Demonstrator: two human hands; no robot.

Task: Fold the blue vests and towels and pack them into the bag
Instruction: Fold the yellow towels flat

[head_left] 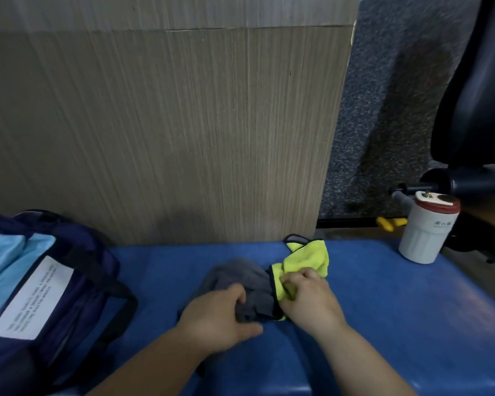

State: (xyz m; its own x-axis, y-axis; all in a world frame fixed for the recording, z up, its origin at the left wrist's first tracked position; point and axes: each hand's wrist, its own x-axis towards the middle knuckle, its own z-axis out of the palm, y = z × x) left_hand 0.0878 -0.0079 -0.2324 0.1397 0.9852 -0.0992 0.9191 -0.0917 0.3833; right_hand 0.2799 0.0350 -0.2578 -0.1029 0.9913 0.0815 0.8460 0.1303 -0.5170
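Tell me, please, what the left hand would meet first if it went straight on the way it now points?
The left hand grips the grey towel; past it, probably the yellow towel in the right hand, though depth is unclear.

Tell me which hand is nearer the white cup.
Right. The right hand, pinching the yellow towel, lies left of the white cup; the left hand grips the grey towel farther left.

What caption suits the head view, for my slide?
Left hand grips grey cloth, right hand yellow towel, near the bag.
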